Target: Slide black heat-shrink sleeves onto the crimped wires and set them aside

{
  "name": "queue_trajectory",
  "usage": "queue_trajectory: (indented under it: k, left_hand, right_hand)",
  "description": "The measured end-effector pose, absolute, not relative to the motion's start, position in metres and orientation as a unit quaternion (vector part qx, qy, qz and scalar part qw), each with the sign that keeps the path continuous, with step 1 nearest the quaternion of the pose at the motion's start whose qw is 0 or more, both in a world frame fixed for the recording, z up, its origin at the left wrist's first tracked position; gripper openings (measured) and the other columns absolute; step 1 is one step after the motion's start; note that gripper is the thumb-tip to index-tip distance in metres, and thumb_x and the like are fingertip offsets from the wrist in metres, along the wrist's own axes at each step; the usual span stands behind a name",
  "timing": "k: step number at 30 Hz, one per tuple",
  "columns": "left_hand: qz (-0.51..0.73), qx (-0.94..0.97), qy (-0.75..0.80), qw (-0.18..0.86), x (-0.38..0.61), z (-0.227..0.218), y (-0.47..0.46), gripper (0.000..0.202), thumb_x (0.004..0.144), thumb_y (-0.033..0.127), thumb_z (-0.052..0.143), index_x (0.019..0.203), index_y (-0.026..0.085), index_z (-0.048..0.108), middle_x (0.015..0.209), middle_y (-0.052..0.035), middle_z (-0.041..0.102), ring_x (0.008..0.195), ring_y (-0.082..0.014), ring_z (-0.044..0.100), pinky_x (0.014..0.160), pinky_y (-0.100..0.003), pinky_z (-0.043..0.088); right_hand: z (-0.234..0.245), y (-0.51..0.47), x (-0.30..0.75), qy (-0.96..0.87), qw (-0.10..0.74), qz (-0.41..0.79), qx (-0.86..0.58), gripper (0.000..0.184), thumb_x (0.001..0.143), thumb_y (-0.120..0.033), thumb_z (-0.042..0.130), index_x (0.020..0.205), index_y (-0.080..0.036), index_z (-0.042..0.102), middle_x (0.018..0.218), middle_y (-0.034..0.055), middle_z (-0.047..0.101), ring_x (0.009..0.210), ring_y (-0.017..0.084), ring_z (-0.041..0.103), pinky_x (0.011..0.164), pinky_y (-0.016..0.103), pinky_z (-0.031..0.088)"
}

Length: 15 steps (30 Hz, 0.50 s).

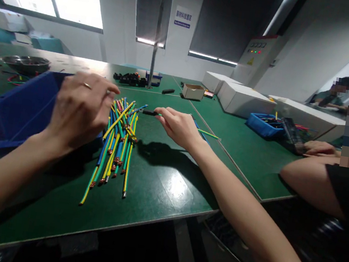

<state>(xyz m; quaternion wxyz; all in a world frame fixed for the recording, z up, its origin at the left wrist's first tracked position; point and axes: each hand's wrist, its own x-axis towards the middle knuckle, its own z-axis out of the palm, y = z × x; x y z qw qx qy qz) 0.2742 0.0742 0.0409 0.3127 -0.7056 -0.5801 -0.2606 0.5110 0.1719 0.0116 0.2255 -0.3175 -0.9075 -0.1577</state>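
Note:
My right hand [178, 127] is closed, thumb and fingers pinching a cable near its black sleeve [149, 112]. A bit of green shows between the sleeve and the fingertips. My left hand [81, 106], with a ring on one finger, hovers over the blue bin with its fingers curled in. Whatever its fingertips hold, if anything, is hidden. Between the hands lies a loose pile of cut cables [120, 140], yellow-green and blue, many with bare copper or metal ends. Behind my right wrist, a yellow-green cable [210, 134] and a blue one stick out; whether either belongs to the held cable, I cannot tell.
The blue bin [23, 112] lies tilted on the green table [161, 173]. Beyond it stands a metal bowl [25, 64]. Black parts [130, 79], a small carton [193, 92] and white boxes [245, 98] sit farther back. At right, a co-worker's arm [309, 171] rests near a blue tray [265, 126].

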Motion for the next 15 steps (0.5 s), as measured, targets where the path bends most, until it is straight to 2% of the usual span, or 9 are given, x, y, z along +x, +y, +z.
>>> queue_trajectory:
  k: [4,7,9,11,13,15]
  left_hand:
    - [-0.236,-0.612,-0.671,0.345,0.256,0.056,0.068,0.043,0.097,0.023,0.026,0.12,0.01,0.06,0.124,-0.022,0.059,0.121,-0.0418,0.05,0.094,-0.055,0.044]
    - [-0.1,-0.619,-0.709,0.323,0.24,0.053,0.073,0.044,0.094,0.021,0.025,0.116,0.007,0.061,0.118,-0.0258,0.061,0.111,-0.0436,0.056,0.083,-0.052,0.047]
    - [0.007,-0.633,-0.722,0.279,0.228,0.043,0.081,0.046,0.095,0.025,0.024,0.111,0.006,0.062,0.112,-0.0272,0.063,0.1,-0.0416,0.061,0.073,-0.046,0.048]
    - [0.059,-0.658,-0.721,0.209,0.213,0.029,0.091,0.048,0.095,0.028,0.022,0.109,0.006,0.062,0.114,-0.0287,0.064,0.096,-0.0402,0.064,0.069,-0.043,0.048]
    - [0.061,-0.688,-0.713,0.121,0.197,0.015,0.103,0.044,0.094,0.031,0.029,0.109,0.009,0.064,0.114,-0.0265,0.066,0.089,-0.0359,0.067,0.067,-0.04,0.048]
    - [0.033,-0.712,-0.699,0.049,0.184,0.005,0.113,0.043,0.088,0.043,0.045,0.106,0.01,0.067,0.111,-0.0262,0.068,0.084,-0.034,0.068,0.069,-0.039,0.049]
  right_hand:
    - [0.009,0.185,0.516,-0.866,0.177,-0.139,-0.446,0.039,0.103,-0.024,0.034,0.135,-0.017,0.055,0.117,0.0118,0.066,0.098,0.024,0.064,0.069,0.032,0.042]
    - [0.005,0.193,0.523,-0.856,0.158,-0.131,-0.474,0.051,0.094,-0.006,0.035,0.144,-0.011,0.047,0.116,0.017,0.065,0.106,0.028,0.061,0.079,0.034,0.045]
    - [0.004,0.196,0.528,-0.855,0.143,-0.122,-0.483,0.066,0.086,0.002,0.037,0.15,-0.01,0.038,0.115,0.0169,0.065,0.108,0.028,0.06,0.085,0.035,0.045]
    - [0.004,0.196,0.531,-0.855,0.132,-0.113,-0.489,0.073,0.08,0.005,0.038,0.151,-0.013,0.038,0.115,0.0162,0.064,0.105,0.028,0.061,0.086,0.036,0.045]
    - [0.005,0.197,0.534,-0.851,0.127,-0.106,-0.498,0.067,0.079,0.005,0.038,0.144,-0.013,0.045,0.116,0.0169,0.064,0.104,0.028,0.061,0.085,0.037,0.046]
    - [0.005,0.199,0.536,-0.846,0.124,-0.102,-0.508,0.058,0.082,0.003,0.037,0.136,-0.011,0.052,0.117,0.0181,0.064,0.107,0.029,0.06,0.087,0.038,0.046]
